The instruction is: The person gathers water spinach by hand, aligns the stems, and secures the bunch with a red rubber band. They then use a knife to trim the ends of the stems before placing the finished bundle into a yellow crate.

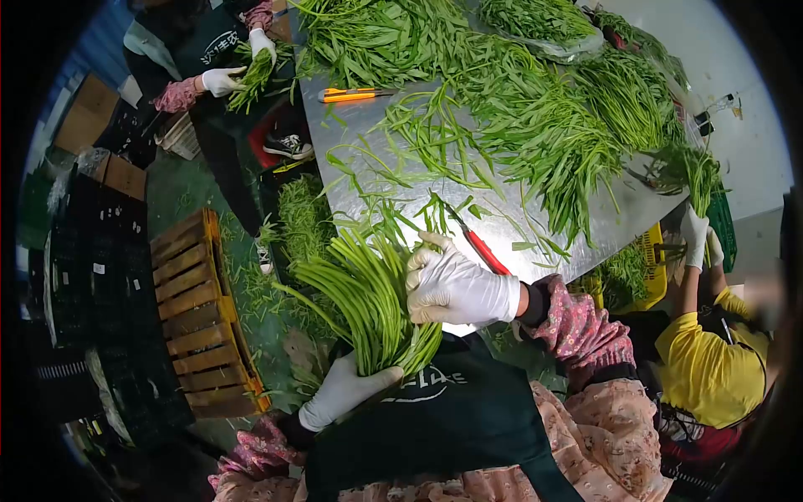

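A thick bunch of long-stemmed leafy greens (368, 293), resembling water spinach, is in my left hand (347, 389), its white-gloved fingers wrapped round the lower part. The stems fan up and to the left. My right hand (456, 284), also gloved, is closed against the bunch's right side. Green leaves show just above its curled fingers, but whether they are gripped is hidden. Beyond that hand, a red-handled knife (483, 249) lies on the metal table (360, 159). Loose stems and leaves (439, 138) are scattered on the tabletop.
Greens (535, 125) are heaped across the table's far side, near an orange cutter (351, 95). Co-workers' gloved hands hold greens at upper left (224, 81) and right (694, 234). A wooden pallet (196, 318), black crates (109, 259) and a yellow basket (657, 263) surround me.
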`<act>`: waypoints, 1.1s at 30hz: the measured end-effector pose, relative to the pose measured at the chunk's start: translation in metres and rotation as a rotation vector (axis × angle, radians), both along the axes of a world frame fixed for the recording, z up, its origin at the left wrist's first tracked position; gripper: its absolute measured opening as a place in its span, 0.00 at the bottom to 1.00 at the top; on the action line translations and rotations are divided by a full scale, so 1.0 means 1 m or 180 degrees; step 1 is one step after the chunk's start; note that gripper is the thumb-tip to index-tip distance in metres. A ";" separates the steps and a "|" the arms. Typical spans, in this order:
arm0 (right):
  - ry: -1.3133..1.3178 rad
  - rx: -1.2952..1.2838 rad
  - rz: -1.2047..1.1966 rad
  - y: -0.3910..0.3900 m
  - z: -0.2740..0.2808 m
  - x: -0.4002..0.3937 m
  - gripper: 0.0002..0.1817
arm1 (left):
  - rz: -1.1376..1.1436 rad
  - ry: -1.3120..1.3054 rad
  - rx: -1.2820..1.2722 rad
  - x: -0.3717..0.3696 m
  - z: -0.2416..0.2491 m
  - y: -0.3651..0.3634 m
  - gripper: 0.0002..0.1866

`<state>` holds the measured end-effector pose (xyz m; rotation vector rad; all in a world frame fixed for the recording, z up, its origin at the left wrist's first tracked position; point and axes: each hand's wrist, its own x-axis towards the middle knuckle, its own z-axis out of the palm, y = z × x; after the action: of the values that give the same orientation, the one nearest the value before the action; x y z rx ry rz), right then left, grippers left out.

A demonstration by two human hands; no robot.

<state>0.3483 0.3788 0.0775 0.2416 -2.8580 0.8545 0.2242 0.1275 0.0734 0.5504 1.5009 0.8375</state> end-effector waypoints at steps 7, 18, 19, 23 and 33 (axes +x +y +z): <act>0.1791 0.1297 -0.2417 0.036 0.022 -0.027 0.15 | -0.0133 0.0278 0.0205 0.004 0.004 0.001 0.29; -0.0654 -0.1423 -0.0903 -0.028 0.000 -0.004 0.34 | 0.0449 0.0029 0.0168 0.007 0.003 -0.005 0.24; -0.0456 -0.1294 -0.0842 -0.028 -0.003 0.000 0.31 | 0.0521 -0.0085 0.0072 0.006 0.003 -0.005 0.24; -0.0674 -0.0964 -0.0793 -0.030 -0.009 0.007 0.31 | 0.0535 -0.0145 0.0175 0.007 -0.004 -0.005 0.22; -0.0936 -0.0666 -0.0623 -0.027 -0.017 -0.002 0.26 | 0.0073 0.0353 0.0137 0.005 0.004 -0.003 0.27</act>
<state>0.3466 0.3514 0.0607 -0.2019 -2.9519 1.2243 0.2291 0.1242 0.0772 0.6211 1.5958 0.8706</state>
